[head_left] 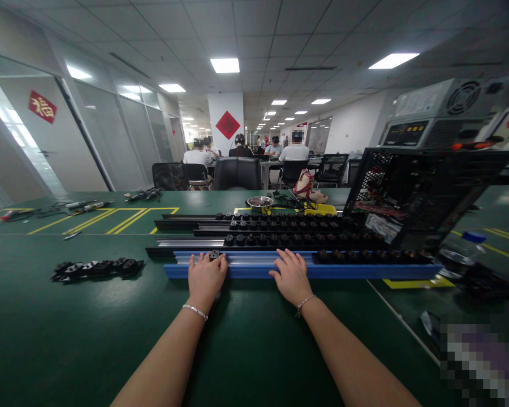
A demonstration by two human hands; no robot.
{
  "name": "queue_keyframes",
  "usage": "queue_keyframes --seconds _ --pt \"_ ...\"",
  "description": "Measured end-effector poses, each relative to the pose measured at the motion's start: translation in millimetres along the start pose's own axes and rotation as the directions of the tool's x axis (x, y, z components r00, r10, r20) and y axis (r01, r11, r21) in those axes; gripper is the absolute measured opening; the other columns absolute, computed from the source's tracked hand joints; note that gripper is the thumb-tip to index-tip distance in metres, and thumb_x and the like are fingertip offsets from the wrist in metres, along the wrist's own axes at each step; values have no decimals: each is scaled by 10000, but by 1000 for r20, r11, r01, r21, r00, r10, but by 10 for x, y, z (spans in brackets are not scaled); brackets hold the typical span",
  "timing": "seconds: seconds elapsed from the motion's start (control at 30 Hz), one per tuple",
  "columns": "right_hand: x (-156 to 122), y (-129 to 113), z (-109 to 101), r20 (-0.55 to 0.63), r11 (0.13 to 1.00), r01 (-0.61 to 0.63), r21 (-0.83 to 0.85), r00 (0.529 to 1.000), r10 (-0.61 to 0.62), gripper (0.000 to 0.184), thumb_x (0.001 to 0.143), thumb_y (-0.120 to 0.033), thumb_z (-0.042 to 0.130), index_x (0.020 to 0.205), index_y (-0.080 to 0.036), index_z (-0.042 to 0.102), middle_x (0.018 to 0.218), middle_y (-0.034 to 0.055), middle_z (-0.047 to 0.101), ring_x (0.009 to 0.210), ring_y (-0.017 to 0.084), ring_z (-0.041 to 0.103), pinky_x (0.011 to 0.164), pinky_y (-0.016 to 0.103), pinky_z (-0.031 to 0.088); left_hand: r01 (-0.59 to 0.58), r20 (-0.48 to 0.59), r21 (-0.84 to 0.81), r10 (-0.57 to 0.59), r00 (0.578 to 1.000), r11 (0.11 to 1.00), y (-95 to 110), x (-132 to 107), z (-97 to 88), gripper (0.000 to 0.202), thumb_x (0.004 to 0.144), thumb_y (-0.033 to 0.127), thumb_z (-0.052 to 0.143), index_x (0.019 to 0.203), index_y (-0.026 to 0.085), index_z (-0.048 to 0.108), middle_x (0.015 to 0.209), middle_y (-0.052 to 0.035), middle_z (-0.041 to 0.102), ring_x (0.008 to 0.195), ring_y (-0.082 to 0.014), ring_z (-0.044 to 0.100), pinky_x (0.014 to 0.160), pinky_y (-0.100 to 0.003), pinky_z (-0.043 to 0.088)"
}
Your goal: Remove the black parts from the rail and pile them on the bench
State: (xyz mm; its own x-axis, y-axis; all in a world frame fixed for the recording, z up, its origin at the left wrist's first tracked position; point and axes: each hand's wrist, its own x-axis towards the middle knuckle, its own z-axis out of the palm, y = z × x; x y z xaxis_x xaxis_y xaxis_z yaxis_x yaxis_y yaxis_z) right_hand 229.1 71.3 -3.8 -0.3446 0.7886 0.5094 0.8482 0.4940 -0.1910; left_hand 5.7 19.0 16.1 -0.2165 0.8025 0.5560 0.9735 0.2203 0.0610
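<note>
A long blue rail (254, 270) lies across the green table in front of me. My left hand (206, 275) rests on its near edge, fingers curled round a small black block (214, 255) sitting in the rail's channel. My right hand (291, 276) lies flat on the rail farther right, fingers stretched out and holding nothing. A row of black blocks (365, 256) fills the rail's right end. Behind it lie three black rails (203, 230) loaded with more black blocks.
A heap of loose black blocks (97, 268) lies at left. A metal bowl (259, 202), an open computer case (419, 192) and a bottle (462, 251) stand to the right. Tools and cables (85, 204) lie far left. People sit at desks in the background.
</note>
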Motion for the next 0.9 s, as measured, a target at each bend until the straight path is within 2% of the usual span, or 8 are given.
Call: queue_keyframes --seconds 0.3,0.9 --pt "-3 4 10 -10 1000 12 -15 1000 -12 130 792 -311 563 868 -223 622 1298 54 526 1248 253 383 1040 466 215 7 21 9 -8 1000 1000 -49 11 -32 358 862 347 377 1058 311 674 1100 -95 660 1095 -272 558 1027 -471 258" --pt "7 -7 7 -12 1000 6 -12 1000 -6 141 798 -308 557 877 -216 630 1299 63 527 1248 257 387 1041 461 219 115 -16 6 -115 993 993 -213 48 53 371 868 364 353 1028 320 685 1121 -75 652 1129 -253 530 989 -424 296"
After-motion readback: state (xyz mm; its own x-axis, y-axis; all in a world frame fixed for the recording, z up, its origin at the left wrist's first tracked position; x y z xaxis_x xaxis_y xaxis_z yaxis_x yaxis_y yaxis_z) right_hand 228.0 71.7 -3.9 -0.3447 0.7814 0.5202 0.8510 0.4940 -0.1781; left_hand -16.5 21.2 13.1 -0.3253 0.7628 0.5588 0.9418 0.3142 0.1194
